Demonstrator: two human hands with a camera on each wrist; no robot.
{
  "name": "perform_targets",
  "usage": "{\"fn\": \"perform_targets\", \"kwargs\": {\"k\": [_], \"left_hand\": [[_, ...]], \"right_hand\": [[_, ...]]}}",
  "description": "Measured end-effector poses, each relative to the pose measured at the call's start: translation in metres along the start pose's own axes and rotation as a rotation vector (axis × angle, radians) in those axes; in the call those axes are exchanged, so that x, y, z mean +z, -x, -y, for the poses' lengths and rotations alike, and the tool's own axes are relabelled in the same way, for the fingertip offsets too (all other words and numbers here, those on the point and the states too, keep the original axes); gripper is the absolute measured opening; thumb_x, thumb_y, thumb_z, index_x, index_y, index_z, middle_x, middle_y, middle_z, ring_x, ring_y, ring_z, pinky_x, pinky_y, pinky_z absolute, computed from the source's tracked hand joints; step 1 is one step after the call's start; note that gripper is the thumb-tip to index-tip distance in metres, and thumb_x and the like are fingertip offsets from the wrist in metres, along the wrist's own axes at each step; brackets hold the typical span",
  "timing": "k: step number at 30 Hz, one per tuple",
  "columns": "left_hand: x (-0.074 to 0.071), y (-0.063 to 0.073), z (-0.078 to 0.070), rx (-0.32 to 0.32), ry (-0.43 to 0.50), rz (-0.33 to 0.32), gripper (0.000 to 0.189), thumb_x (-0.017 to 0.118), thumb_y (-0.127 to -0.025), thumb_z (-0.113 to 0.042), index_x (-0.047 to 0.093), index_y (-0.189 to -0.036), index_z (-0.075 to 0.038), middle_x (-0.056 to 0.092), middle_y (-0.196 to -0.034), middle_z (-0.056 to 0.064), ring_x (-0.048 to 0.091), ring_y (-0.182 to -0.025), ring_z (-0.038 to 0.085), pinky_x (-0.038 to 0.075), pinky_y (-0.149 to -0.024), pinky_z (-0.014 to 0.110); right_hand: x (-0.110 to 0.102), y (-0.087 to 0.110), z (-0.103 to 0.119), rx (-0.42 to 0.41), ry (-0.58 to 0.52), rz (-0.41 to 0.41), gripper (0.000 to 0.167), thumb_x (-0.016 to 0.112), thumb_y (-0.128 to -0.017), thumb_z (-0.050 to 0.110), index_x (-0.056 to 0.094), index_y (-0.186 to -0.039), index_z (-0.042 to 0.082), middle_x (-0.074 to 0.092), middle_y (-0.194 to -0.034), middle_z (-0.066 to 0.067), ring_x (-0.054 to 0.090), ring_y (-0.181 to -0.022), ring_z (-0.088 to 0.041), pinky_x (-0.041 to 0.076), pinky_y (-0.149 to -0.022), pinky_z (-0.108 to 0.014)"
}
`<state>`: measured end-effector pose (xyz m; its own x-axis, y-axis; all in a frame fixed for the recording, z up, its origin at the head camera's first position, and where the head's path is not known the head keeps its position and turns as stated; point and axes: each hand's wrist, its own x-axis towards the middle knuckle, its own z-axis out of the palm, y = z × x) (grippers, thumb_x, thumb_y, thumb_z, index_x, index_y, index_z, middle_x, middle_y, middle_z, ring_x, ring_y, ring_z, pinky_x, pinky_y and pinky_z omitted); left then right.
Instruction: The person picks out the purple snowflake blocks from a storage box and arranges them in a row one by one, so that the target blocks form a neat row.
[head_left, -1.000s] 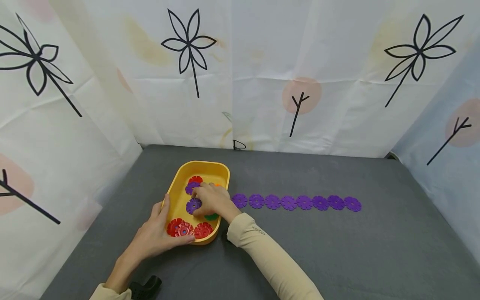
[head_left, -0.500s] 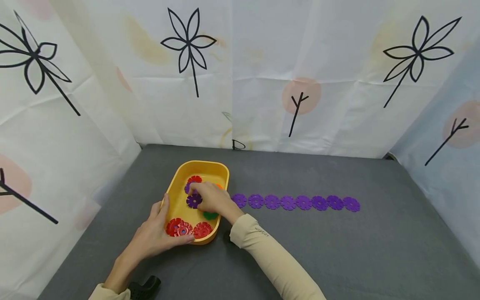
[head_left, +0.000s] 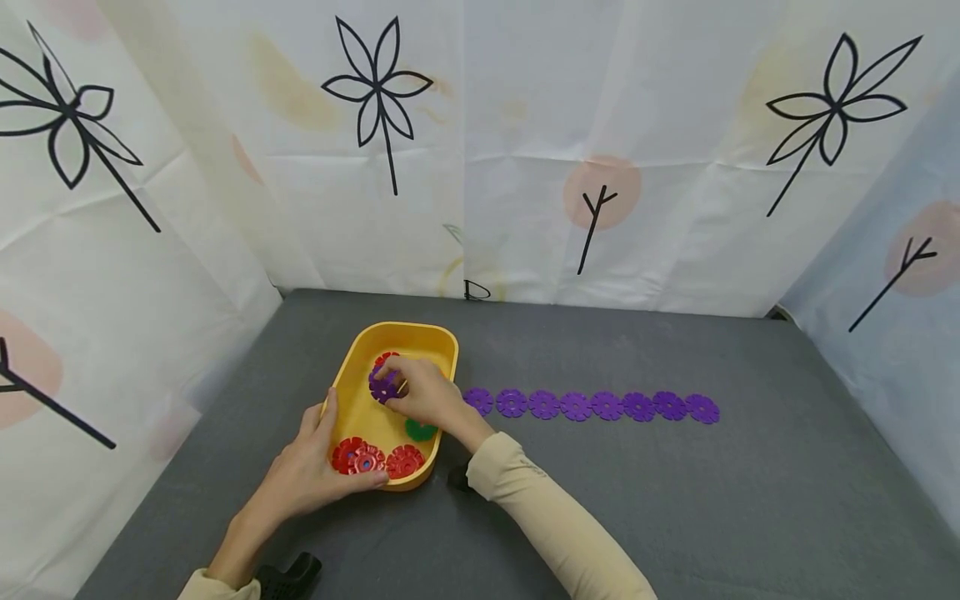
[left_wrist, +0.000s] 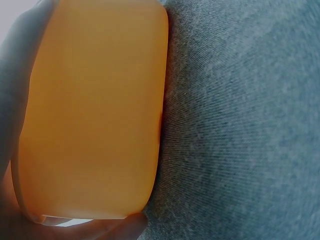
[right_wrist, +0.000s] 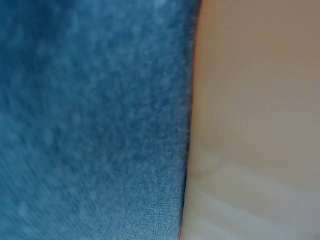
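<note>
A yellow plastic tray (head_left: 420,335) stands on the grey table. My left hand (head_left: 303,471) grips its near left corner, thumb along the near rim and fingers against the left side. The tray's wall (left_wrist: 95,110) fills much of the left wrist view. Reaching inside the tray, my right hand (head_left: 429,396) pinches a purple flower-shaped disc (head_left: 384,387) between thumb and fingers, partly hiding it. Just beyond it shows a red disc (head_left: 386,358). Several red flower discs (head_left: 360,457) lie at the tray's near end, and a green disc (head_left: 421,430) by its right wall.
To the right of the tray, several purple flower discs (head_left: 576,407) form a straight row across the grey tabletop (head_left: 675,500). A white printed cloth (head_left: 517,100) hangs behind and at the sides. A black object (head_left: 291,575) sits by the left wrist.
My right hand has shifted slightly, and the purple disc at its fingers has moved away from me, over the other purple disc. An orange piece is now hidden. My left hand has stayed put.
</note>
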<state>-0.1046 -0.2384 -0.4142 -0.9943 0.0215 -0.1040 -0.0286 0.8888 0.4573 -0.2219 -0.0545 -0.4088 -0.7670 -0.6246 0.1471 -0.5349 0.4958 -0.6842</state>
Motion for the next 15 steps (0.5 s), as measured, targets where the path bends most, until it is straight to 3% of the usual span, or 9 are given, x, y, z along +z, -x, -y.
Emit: {"fn": "perform_targets", "kwargs": {"k": [7,15], "left_hand": [[0.000,-0.001,0.001,0.013,-0.003,-0.002,0.142,0.079,-0.071,-0.074,-0.004,-0.164,-0.006,0.028,-0.155,0.025,0.063,-0.107,0.039,0.056,-0.085,0.057],[0.000,-0.002,0.000,-0.001,-0.008,0.005,0.143,0.078,-0.070,-0.075,-0.004,-0.164,-0.004,0.028,-0.154,0.026,0.063,-0.107,0.041,0.057,-0.087,0.058]], "right_hand": [[-0.008,0.013,-0.002,-0.044,-0.268,-0.089,0.035,0.081,-0.088,0.009,0.070,-0.121,0.008,0.074,-0.107,-0.013,0.073,-0.093,-0.022,0.058,-0.081,-0.017],[-0.029,0.040,-0.002,0.042,-0.429,-0.097,0.040,0.083,-0.086,0.013,0.069,-0.123,0.009,0.075,-0.097,-0.016,0.073,-0.086,-0.013,0.061,-0.084,-0.024]]}}
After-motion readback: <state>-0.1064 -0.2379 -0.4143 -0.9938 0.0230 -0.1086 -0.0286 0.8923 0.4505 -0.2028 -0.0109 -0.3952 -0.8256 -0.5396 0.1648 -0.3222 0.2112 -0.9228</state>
